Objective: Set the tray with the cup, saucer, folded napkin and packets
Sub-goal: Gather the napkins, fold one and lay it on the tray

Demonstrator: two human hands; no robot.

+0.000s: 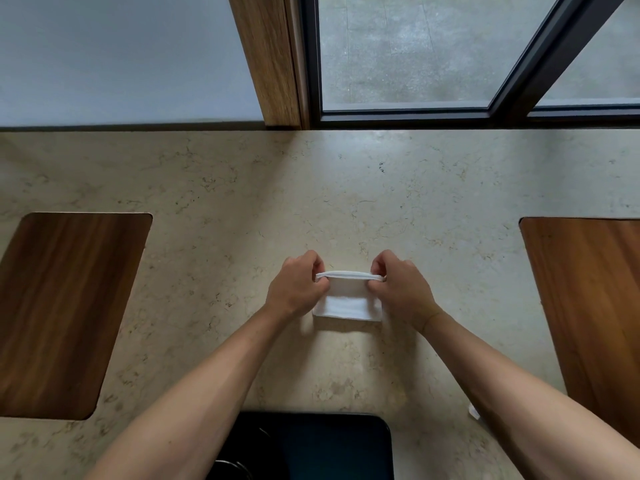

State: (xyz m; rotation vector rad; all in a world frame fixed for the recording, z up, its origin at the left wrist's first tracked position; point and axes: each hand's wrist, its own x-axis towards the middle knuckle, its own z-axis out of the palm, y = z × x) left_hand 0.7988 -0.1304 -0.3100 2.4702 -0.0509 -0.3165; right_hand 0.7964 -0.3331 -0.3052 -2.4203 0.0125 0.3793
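Note:
A white napkin lies on the marble counter at mid-frame, partly folded, its far edge raised. My left hand pinches the left end of that raised edge. My right hand pinches the right end. Both hands sit close together over the napkin. A dark tray lies at the near edge of the counter, between my forearms, with a dark round shape at its left that I cannot identify. A small white corner, maybe a packet, peeks from under my right forearm. No cup or saucer can be made out.
Two brown wooden inlays sit in the marble counter, one at the left and one at the right. A wall, a wooden post and a dark-framed window rise behind the counter's far edge.

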